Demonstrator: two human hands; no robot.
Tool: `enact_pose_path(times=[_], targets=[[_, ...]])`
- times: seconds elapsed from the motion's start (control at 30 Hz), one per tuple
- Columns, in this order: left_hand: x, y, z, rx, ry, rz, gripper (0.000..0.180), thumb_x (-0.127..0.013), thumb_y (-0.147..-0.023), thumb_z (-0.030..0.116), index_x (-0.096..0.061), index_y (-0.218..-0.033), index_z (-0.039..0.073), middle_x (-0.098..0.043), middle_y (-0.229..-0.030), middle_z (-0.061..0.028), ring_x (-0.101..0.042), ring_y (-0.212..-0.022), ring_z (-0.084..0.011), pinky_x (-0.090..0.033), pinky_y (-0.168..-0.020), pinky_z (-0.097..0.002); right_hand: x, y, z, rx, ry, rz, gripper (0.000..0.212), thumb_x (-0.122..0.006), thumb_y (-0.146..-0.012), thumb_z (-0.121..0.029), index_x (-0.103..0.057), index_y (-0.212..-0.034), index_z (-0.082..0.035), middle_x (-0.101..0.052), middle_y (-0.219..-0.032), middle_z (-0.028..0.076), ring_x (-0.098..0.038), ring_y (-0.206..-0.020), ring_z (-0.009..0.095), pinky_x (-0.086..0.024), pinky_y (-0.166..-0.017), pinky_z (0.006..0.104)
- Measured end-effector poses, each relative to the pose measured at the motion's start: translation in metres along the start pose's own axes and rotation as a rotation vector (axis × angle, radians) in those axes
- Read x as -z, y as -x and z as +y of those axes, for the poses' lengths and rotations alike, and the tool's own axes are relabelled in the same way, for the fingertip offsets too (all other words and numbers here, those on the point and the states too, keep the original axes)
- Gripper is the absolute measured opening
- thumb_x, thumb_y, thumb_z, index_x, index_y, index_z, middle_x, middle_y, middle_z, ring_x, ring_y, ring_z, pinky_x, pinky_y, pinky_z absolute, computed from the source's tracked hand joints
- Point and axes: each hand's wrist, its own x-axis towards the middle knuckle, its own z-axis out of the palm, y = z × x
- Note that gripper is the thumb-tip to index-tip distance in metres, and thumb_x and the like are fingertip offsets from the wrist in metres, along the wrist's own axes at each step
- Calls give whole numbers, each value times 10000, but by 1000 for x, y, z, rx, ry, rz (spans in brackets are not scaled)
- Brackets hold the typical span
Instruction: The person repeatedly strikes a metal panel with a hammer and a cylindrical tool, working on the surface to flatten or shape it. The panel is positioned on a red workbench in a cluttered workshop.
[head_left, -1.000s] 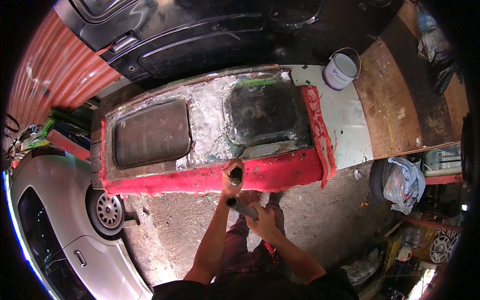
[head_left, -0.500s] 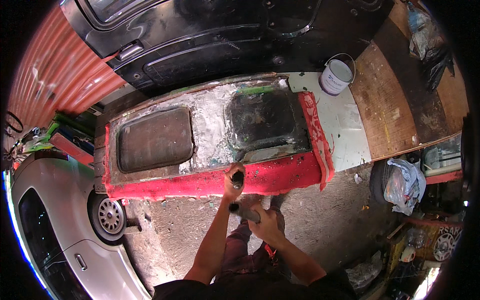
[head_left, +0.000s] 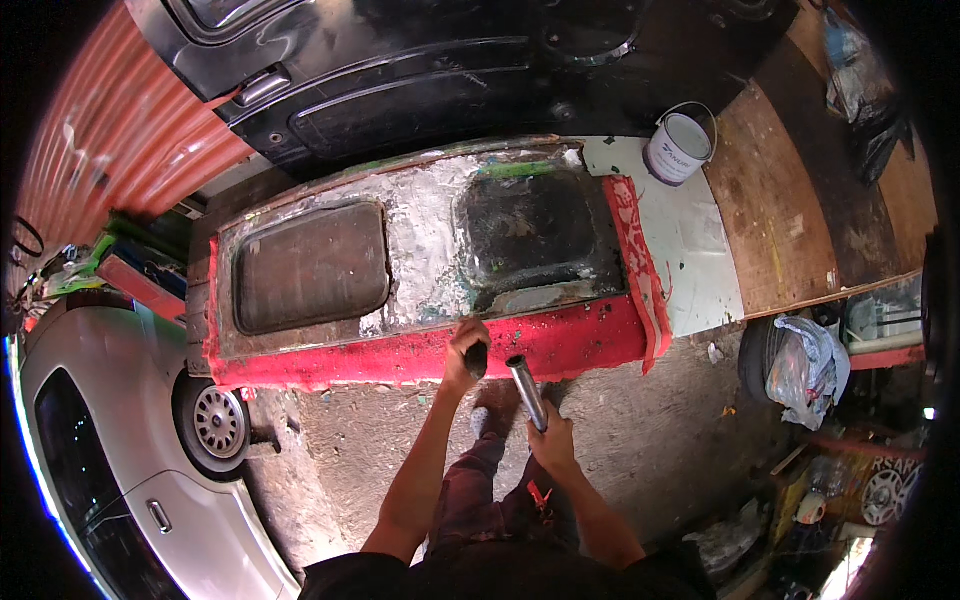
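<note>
My left hand is closed around a dark, short object by the near edge of the bench; its kind I cannot make out. To the right and nearer to me, my right hand grips the lower end of a grey metal tube. The tube slants up and leftward, its dark round end beside the left hand but apart from it. Beyond both hands lies a worn panel with two rounded recesses and rough white patches. Red cloth hangs along its near and right edges.
A paint can with a wire handle stands on a white board at the right. Behind the panel is a black vehicle panel. A silver car stands at left. A tyre and plastic bags sit at right.
My right hand has moved right and slightly toward the bench. The tube has swung from slanting across below my left hand to pointing toward the bench. The left hand stays about in place.
</note>
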Motion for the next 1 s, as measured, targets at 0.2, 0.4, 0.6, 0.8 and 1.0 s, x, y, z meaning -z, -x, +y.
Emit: enact_pose_path(times=[0.2, 0.4, 0.6, 0.8, 1.0], targets=[[3, 8, 3, -43, -19, -94, 214, -662, -573, 23, -527, -737, 42, -504, -786, -77, -528, -818, -263, -405, -735, -357, -5, 16, 6, -3, -50, 2, 302, -667, -755, -44, -606, -1045, 10, -650, -940, 244, -642, -906, 441, -516, -805, 482], [8, -1, 3, -110, -43, -134, 229, -667, -565, 24, -534, -751, 38, -517, -795, -79, -523, -820, -268, -405, -746, -371, -11, 16, 22, 27, -18, 6, 288, -672, -743, -39, -607, -1020, 7, -651, -923, 233, -642, -888, 441, -520, -770, 486], [3, -4, 9, -70, -42, -111, 206, -654, -583, -9, -536, -744, 43, -520, -780, -75, -521, -808, -261, -407, -748, -365, -2, -1, 27, 67, 0, -81, 445, -711, -775, -122, -590, -1180, 19, -643, -799, 245, -657, -763, 431, -518, -652, 486], [-2, -9, 11, 3, -85, -162, 194, -647, -593, -10, -531, -735, 52, -518, -759, -68, -516, -782, -264, -409, -745, -359, 8, -10, 1, 119, -86, -67, 428, -709, -779, -111, -594, -1185, -41, -641, -796, 239, -665, -787, 420, -529, -622, 440], [-11, -11, 9, 83, -69, -87, 224, -661, -574, 0, -507, -719, 72, -521, -748, -68, -498, -773, -271, -398, -748, -350, -2, -18, -14, 187, -81, -33, 224, -670, -778, -70, -596, -986, -34, -582, -631, 156, -626, -575, 373, -486, -550, 420]])
